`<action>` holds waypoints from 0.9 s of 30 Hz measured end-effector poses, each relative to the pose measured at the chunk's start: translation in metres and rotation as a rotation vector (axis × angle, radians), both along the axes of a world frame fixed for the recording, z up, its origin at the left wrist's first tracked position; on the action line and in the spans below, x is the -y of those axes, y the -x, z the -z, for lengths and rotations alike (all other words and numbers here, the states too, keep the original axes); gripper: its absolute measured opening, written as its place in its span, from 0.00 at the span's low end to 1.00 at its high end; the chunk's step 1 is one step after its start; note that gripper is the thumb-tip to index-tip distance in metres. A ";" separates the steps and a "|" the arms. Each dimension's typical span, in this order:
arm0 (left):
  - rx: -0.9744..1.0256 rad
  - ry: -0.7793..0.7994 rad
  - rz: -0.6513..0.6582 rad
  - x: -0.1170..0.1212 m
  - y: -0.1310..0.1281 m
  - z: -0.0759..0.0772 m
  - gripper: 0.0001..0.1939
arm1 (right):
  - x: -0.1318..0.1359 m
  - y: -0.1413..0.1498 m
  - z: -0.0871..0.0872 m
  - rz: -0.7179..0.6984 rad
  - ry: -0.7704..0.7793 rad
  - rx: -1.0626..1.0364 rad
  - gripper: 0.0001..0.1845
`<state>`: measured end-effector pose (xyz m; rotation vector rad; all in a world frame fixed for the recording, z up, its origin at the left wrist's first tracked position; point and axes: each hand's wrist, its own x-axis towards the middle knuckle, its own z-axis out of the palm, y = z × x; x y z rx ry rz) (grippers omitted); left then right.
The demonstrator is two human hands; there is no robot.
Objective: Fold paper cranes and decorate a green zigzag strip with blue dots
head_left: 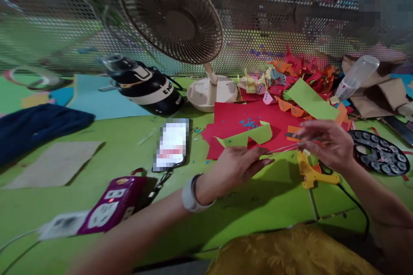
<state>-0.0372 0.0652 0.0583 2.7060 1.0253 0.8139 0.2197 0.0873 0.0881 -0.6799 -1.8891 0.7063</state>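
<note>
My left hand point(237, 165), with a pale watch band on the wrist, is closed, its fingertips at one end of a thin shiny strand point(284, 149). My right hand point(331, 143) pinches the other end; I cannot tell whether it is a string or a slim tool. Just beyond them lies a folded light-green paper piece point(258, 136) with a notch cut in it, on red paper sheets point(226, 115) with small blue bits point(248, 123). A yellow glue gun point(311, 174) rests below my right hand. A small orange piece point(293, 132) shows beside the right fingers.
A fan point(213, 92), a black bottle point(151, 88) and a heap of folded coloured papers point(300, 68) stand at the back. On the left are a phone point(172, 143) and a purple power strip point(111, 204). A round black palette point(380, 152) lies right; a cord trails from the glue gun.
</note>
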 end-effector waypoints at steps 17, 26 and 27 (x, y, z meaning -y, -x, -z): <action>0.380 0.485 -0.286 0.029 0.044 0.020 0.19 | -0.016 0.009 0.002 -0.023 0.745 -0.191 0.18; 0.608 0.694 -0.531 0.002 0.078 0.032 0.15 | -0.053 0.041 0.020 -0.153 0.504 0.113 0.19; 0.622 0.702 -0.527 0.000 0.077 0.033 0.14 | -0.056 0.051 0.023 -0.161 0.361 0.218 0.15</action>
